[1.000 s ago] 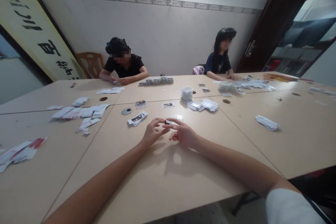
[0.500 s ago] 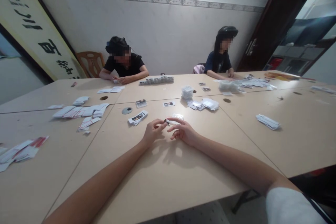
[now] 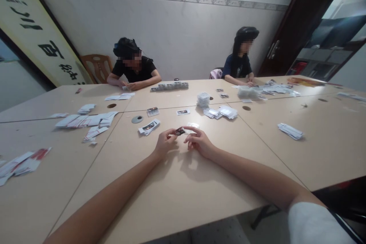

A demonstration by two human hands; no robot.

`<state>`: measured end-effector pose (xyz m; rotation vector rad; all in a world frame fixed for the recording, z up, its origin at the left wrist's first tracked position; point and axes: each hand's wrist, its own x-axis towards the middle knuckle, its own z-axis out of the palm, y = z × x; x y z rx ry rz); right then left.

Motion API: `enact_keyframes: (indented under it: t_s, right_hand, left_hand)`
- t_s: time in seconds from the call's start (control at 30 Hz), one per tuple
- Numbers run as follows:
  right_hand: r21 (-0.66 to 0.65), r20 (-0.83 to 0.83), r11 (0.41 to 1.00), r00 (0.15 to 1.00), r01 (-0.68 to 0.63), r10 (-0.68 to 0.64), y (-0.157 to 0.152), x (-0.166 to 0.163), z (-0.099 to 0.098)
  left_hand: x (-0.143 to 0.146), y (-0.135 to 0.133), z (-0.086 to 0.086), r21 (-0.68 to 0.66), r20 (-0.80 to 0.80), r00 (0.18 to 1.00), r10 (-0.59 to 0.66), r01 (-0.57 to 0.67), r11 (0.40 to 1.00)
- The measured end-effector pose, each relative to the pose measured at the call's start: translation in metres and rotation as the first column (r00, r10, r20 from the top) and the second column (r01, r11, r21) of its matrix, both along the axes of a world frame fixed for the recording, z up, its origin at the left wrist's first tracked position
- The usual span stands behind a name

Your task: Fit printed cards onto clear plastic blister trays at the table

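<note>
Both my hands meet over the middle of the beige table. My left hand pinches a small dark card between thumb and fingertips. My right hand has its fingers curled and touches the other end of the same card. A clear small sleeve lies on the table just beyond my fingers. A little pile of printed cards rests to the left of my left hand.
Several white paper piles lie at the left, more at centre and one at the right. A round grey disc sits near them. Two people sit across the table. A row of small containers stands between them.
The card has turned from edge-on to face-up between my fingers. Both hands shifted slightly toward the far side of the table and stayed together.
</note>
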<state>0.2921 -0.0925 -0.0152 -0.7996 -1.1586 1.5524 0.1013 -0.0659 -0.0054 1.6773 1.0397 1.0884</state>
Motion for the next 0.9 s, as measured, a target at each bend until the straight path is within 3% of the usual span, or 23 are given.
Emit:
enact_keyframes:
  t_s: [0.23, 0.5, 0.9]
  right_hand:
    - [0.038, 0.021, 0.985, 0.985, 0.168, -0.169, 0.001, -0.008, -0.003]
    - [0.181, 0.117, 0.910, 0.910, 0.374, -0.397, 0.003, -0.006, -0.009]
    - [0.222, 0.117, 0.927, 0.936, 0.301, -0.332, 0.003, -0.009, -0.012]
  left_hand:
    - [0.001, 0.000, 0.005, 0.094, -0.084, 0.995, -0.055, 0.063, 0.994]
    - [0.001, 0.000, -0.001, 0.179, -0.195, 0.980, -0.044, 0.080, 0.981]
    - [0.004, -0.010, 0.000, 0.352, -0.375, 0.927, 0.019, 0.123, 0.928]
